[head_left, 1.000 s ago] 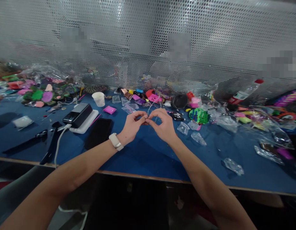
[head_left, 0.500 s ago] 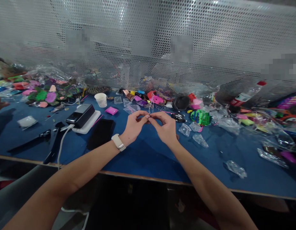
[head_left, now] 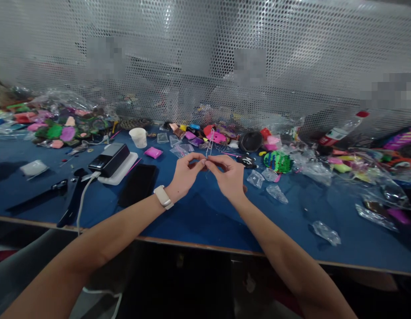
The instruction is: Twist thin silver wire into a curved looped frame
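Observation:
My left hand [head_left: 186, 177] and my right hand [head_left: 229, 177] meet fingertip to fingertip above the middle of the blue table. Each one pinches thumb against index finger on a thin pale wire [head_left: 210, 141], which looks twisted and rises from between the fingers in a narrow loop. Exactly where the fingertips grip it is too small to make out. A light band [head_left: 163, 197] circles my left wrist. Behind the hands lie a bright pink clay piece [head_left: 219, 137] and several small coloured packets.
Left of my hands are a black phone [head_left: 138, 185], a dark device [head_left: 109, 158] on a white block, a paper cup [head_left: 138, 138] and a pink packet [head_left: 153, 152]. To the right lie plastic wrappers [head_left: 277, 194] and a green striped piece [head_left: 277, 162]. A perforated metal panel [head_left: 205, 57] stands behind.
The other person's hand at the far left edge has left the view. The scene shifts slightly left as the camera turns. My hands keep their pinch, nearly still.

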`<state>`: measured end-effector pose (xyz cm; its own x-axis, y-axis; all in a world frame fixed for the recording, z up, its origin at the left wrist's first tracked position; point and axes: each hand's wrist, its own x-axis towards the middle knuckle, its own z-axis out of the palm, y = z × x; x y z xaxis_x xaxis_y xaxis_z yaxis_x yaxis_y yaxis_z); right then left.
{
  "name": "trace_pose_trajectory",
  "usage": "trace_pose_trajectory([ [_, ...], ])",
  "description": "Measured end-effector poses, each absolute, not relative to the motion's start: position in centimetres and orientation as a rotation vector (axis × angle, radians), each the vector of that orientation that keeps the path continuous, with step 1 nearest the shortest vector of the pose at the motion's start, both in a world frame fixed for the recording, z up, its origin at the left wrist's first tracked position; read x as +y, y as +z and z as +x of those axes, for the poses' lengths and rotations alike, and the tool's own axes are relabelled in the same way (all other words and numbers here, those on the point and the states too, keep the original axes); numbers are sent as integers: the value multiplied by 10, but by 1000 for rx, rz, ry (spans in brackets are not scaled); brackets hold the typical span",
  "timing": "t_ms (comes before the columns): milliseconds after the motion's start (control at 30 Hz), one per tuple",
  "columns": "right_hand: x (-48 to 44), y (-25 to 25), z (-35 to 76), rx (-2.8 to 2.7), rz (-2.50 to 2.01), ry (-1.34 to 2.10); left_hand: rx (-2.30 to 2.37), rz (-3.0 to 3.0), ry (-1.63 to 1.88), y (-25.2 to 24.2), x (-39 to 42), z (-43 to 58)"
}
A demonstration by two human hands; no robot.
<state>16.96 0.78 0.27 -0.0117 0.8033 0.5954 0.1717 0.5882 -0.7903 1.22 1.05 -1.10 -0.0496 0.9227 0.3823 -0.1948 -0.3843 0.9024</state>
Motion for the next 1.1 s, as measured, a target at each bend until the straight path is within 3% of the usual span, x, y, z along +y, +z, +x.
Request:
trace_pose_trajectory([
  [733,5,0,163,-1573,-798,593,907,1346,1687,-8,6,14],
  [1100,8,8,171,-1743,-789,405,912,1436,1695,-1,1,12],
])
